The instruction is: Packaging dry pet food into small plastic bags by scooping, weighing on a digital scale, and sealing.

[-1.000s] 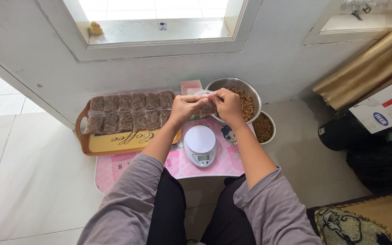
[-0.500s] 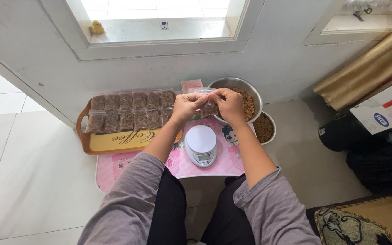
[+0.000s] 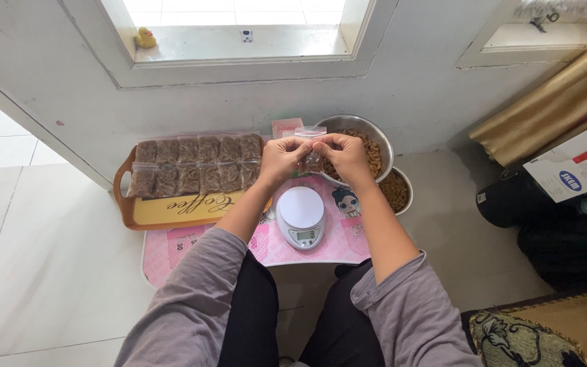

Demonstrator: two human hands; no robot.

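bagging well underway, one more small bag in hand

the tray (image 3: 171, 212) carries two rows of filled bags (image 3: 195, 163); the steel bowl (image 3: 360, 126) looks far from empty. above the scale (image 3: 300, 215), left hand (image 3: 278, 160) and right hand (image 3: 349, 155) pinch the small bag (image 3: 312, 148) at its top.
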